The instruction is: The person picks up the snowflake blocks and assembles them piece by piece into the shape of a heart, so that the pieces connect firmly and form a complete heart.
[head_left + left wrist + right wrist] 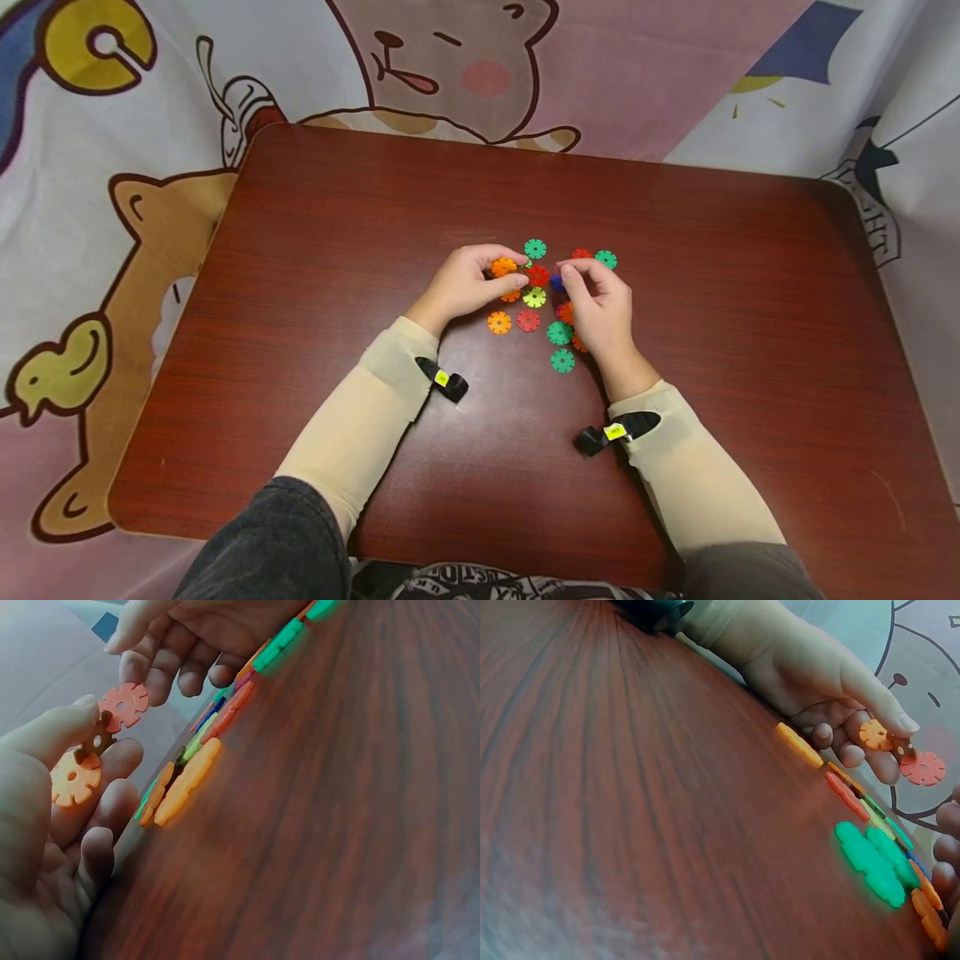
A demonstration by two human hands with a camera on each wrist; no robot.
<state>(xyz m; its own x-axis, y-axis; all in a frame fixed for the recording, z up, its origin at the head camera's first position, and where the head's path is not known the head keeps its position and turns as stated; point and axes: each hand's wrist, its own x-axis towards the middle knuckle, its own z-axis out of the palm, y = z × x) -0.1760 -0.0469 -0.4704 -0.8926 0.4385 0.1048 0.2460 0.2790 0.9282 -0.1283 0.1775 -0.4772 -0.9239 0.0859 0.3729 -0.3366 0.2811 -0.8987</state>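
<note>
My left hand [467, 286] pinches a short chain of notched plastic discs between thumb and fingers. In the left wrist view the chain has an orange disc [82, 787] nearest the palm, a brown disc [107, 741] set crosswise at the fingertips, and a red disc [133, 712] at the outer end. My right hand [607, 312] hovers just right of the red disc, its fingers loosely bent with nothing seen between them. Beneath its fingertips lies a blue disc [557, 283]. A yellow-green disc [534, 297] sits on the table between the hands.
More loose discs lie on the brown table [360, 217]: a green disc [535, 248] behind the hands, another green disc [562, 361] in front, and an orange disc [498, 322] and a red disc [528, 320] near the left hand. A patterned cloth [615, 75] hangs behind.
</note>
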